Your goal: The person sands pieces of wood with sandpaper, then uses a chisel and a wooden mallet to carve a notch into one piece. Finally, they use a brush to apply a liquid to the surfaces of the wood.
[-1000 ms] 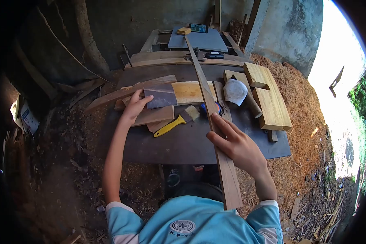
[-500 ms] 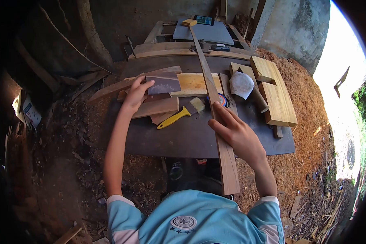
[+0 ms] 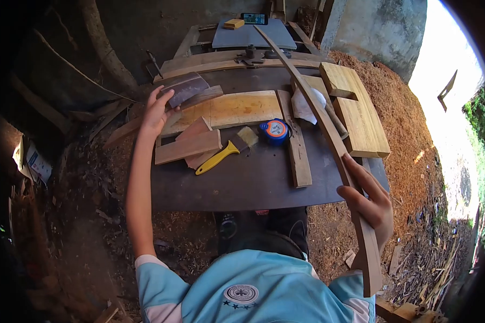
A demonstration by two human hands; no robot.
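My left hand [image 3: 157,111] is closed on a sheet of sandpaper [image 3: 186,89], dark and slightly curled, above the left side of the table. Long and narrow, a wooden strip [image 3: 328,124] slants from the far board down past my right side. My right hand [image 3: 369,202] grips it near its lower end, thumb on one side and fingers on the other. Between the hands lie a yellow-handled paintbrush [image 3: 221,156], a blue and orange tape measure [image 3: 275,131] and a short wooden piece [image 3: 298,156].
A notched wooden block [image 3: 358,110] and a mallet-like tool with a white-wrapped head [image 3: 309,105] lie at the right. Wood offcuts [image 3: 188,147] sit at the left, beside a pale plank [image 3: 242,107]. A phone [image 3: 254,19] stands at the back. Sawdust [image 3: 409,118] covers the ground.
My right hand has moved right and towards me with the wooden strip, baring the tape measure. My left hand has shifted left and farther away with the sandpaper.
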